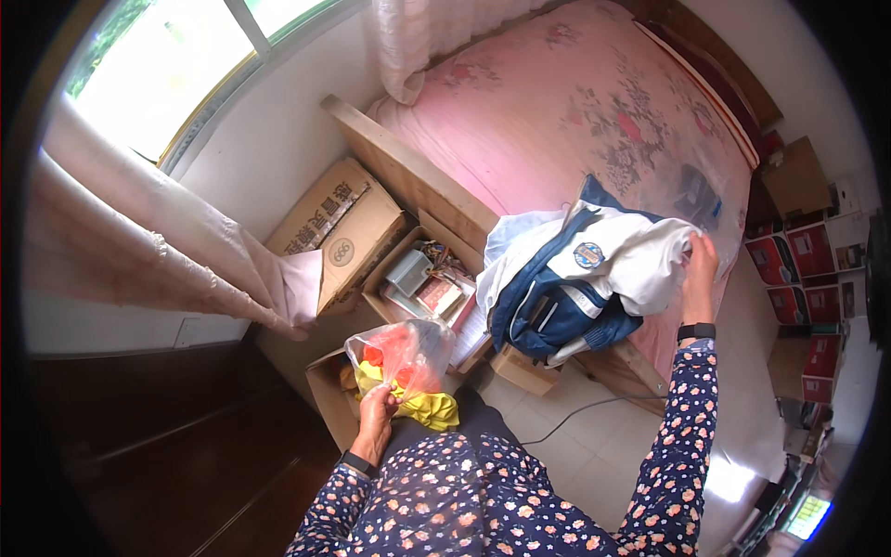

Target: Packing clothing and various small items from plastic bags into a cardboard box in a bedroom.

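My left hand point(376, 418) is closed on the gathered part of a clear plastic bag point(418, 348) with red stuff inside. Yellow cloth point(429, 409) bunches beside that hand; whether it lies in the bag or under it I cannot tell. Out to the right, my right hand point(701, 265) grips the white end of a blue and white jacket point(594, 255) with a round badge. The jacket drapes over the wooden footboard point(418, 172) of the bed. Part of the right fingers is hidden behind the fabric.
A pink flowered bedspread point(520, 121) covers the bed. Cardboard boxes stand at its foot: a large closed carton point(343, 227), an open box of small items point(380, 278), and another open box point(325, 390) below. A black cable point(575, 411) crosses the floor. Red boxes point(789, 269) line the right wall.
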{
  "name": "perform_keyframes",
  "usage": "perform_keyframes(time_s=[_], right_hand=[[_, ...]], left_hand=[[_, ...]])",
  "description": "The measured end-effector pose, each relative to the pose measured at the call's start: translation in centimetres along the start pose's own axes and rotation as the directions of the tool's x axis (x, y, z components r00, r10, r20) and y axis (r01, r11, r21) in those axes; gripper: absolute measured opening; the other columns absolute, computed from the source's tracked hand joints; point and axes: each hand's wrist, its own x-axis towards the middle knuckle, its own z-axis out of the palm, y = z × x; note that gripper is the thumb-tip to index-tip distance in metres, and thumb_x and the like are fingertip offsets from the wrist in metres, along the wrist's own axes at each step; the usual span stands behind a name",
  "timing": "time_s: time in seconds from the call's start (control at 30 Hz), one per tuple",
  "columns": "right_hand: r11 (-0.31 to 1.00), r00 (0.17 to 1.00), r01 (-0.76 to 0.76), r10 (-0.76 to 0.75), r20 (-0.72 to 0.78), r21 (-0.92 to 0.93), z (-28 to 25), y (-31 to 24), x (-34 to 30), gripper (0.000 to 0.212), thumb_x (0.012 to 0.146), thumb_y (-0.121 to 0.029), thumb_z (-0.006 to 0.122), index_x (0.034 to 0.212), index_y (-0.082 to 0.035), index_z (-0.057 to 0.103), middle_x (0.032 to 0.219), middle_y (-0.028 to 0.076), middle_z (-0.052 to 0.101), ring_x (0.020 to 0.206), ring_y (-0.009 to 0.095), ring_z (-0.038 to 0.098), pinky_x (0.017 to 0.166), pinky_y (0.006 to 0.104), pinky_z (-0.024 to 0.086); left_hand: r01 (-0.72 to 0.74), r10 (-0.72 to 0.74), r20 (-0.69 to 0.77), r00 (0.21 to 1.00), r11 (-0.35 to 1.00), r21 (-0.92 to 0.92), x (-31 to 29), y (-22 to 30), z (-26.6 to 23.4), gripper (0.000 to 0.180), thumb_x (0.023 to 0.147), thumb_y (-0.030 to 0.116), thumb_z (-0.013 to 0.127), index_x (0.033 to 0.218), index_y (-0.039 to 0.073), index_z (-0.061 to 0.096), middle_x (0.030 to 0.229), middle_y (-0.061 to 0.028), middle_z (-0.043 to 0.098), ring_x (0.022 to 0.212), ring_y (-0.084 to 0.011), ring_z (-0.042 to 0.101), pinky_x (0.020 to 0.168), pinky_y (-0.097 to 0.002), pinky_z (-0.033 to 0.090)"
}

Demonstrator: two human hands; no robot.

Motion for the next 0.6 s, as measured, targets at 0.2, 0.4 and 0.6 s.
perform_keyframes(time_s=[0.2,0.4,0.6], right_hand=[[0.961,0.954,0.012,0.072,0.292,-0.275,0.3,6.8,-2.9,0.034,0.087,-0.022,0.06,0.116,-0.004,0.053,0.099,0.005,0.061,0.083,0.013,0.058,0.07,0.0247,0.046],[0.891,0.84,0.161,0.101,0.533,-0.423,1.0,11.9,-7.3,0.069,0.076,-0.03,0.072,0.128,0.001,0.04,0.116,0.015,0.056,0.107,0.024,0.054,0.091,0.0309,0.042],[0.416,0.853,0.41,0.14,0.502,-0.812,4.3,14.8,-11.2,0.091,0.06,-0.043,0.078,0.131,-0.002,0.038,0.13,0.022,0.046,0.116,0.04,0.047,0.096,0.0441,0.04]], left_hand=[[0.0,0.0,-0.024,1.0,1.0,0.012,-0.1,-0.3,-0.3,0.011,0.086,0.014,0.056,0.084,0.004,0.06,0.06,-0.0008,0.051,0.058,-0.0147,0.057,0.053,-0.0222,0.043],[0.021,-0.02,-0.052,0.998,1.0,0.019,-0.5,-0.3,0.2,0.011,0.086,0.014,0.055,0.083,0.004,0.06,0.06,-0.0015,0.051,0.057,-0.0151,0.055,0.053,-0.0224,0.043],[0.017,-0.016,-0.052,0.999,1.0,0.024,-0.3,-0.7,-0.2,0.012,0.086,0.014,0.055,0.083,0.003,0.06,0.06,-0.0019,0.051,0.056,-0.0151,0.055,0.052,-0.0222,0.043]])
